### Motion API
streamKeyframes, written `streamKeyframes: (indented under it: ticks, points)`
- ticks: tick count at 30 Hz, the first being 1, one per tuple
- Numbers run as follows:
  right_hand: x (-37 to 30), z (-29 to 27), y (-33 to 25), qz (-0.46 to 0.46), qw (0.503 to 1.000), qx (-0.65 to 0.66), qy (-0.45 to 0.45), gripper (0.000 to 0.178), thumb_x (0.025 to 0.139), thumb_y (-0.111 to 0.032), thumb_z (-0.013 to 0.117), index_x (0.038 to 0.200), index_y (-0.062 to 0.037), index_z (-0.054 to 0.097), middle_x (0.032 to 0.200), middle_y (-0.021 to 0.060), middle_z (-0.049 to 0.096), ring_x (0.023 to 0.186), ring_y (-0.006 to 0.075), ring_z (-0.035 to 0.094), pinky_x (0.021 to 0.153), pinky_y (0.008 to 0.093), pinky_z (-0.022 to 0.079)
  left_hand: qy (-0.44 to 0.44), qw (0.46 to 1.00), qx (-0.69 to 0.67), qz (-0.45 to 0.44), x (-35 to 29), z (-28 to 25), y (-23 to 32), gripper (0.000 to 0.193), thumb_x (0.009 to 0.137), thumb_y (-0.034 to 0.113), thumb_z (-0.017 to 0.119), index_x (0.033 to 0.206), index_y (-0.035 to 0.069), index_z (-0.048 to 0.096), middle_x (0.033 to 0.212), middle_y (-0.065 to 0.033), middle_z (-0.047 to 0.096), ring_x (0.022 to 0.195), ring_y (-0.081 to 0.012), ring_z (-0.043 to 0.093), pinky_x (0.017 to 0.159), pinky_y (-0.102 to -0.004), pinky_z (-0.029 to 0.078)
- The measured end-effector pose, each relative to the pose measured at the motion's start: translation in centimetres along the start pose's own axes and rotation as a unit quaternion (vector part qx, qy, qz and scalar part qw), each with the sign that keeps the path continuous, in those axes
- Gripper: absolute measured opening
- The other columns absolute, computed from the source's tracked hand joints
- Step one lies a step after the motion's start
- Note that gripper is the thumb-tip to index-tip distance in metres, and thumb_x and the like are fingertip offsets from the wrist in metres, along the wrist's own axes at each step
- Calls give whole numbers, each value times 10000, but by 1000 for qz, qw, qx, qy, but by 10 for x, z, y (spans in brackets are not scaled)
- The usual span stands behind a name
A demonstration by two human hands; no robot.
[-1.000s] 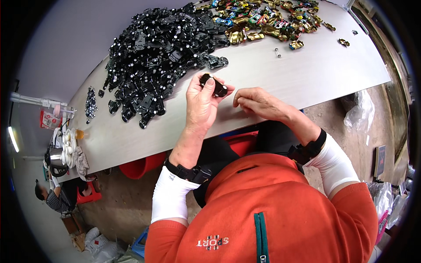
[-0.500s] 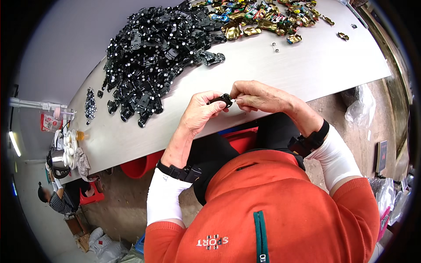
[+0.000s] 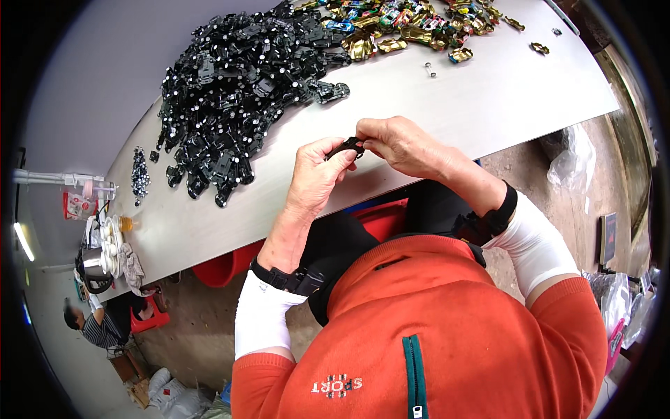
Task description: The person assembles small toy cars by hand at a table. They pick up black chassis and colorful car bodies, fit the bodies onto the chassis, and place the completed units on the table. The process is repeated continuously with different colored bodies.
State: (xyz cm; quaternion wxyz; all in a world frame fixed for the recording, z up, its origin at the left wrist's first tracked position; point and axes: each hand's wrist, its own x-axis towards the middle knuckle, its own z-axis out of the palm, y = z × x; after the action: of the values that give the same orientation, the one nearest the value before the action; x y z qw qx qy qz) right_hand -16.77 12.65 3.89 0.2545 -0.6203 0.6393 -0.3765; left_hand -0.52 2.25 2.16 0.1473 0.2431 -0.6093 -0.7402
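Above the near edge of the table, my left hand (image 3: 314,176) is closed on a black toy car chassis (image 3: 346,146), thumb over it and fingers beneath. My right hand (image 3: 403,148) meets the chassis at its right end, thumb and fingers pinched together there. Whatever small part sits between those right fingertips is hidden. Beyond my hands rises a big heap of black toy car chassis (image 3: 234,98) with white wheels. One wheel axle (image 3: 430,70) with a wheel on each end lies alone on the table, farther off to the right.
Gold and coloured toy car bodies (image 3: 412,31) are piled at the far side of the white table (image 3: 447,105). Small wheel parts (image 3: 140,178) form a narrow heap on the left. White cups (image 3: 112,244) stand by the left edge. A person (image 3: 101,325) sits at far left.
My right fingers have come in against the chassis; a small white part showing at their tips earlier is now out of sight. Both hands shifted slightly left and up in the view.
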Motion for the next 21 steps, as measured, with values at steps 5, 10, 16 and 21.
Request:
streamKeyframes:
  ticks: [5, 10, 16, 21]
  points:
    - [5, -6, 9, 87, 966, 231, -78, 139, 899, -90, 476, 912, -16, 592, 613, 21, 523, 584, 116, 498, 549, 278, 412, -7, 997, -71, -34, 0, -5, 4, 130, 877, 43, 578, 985, -10, 627, 737, -70, 628, 507, -52, 469, 437, -167, 324]
    - [6, -1, 10, 96, 959, 260, -63, 195, 912, -95, 444, 992, 2, 592, 620, -5, 513, 540, 70, 451, 507, 237, 397, -7, 996, -70, -60, 2, -8, 6, 131, 868, 43, 587, 978, -18, 625, 730, -57, 618, 522, -48, 472, 445, -171, 344]
    - [15, 2, 21, 82, 994, 77, -10, 223, 813, -128, 600, 999, -5, 596, 683, 76, 576, 613, 143, 527, 573, 293, 437, 44, 968, 220, 109, 23, -16, -15, 247, 808, -5, 611, 1054, -22, 617, 792, -2, 577, 610, -44, 501, 526, -184, 418]
    - [34, -21, 20, 127, 990, -65, 11, 215, 688, -184, 684, 767, 8, 627, 646, 157, 599, 603, 241, 583, 584, 356, 460, 59, 978, 196, 33, 31, -12, -6, 342, 783, -9, 628, 1119, -43, 570, 857, -39, 581, 684, -80, 565, 562, -199, 463]
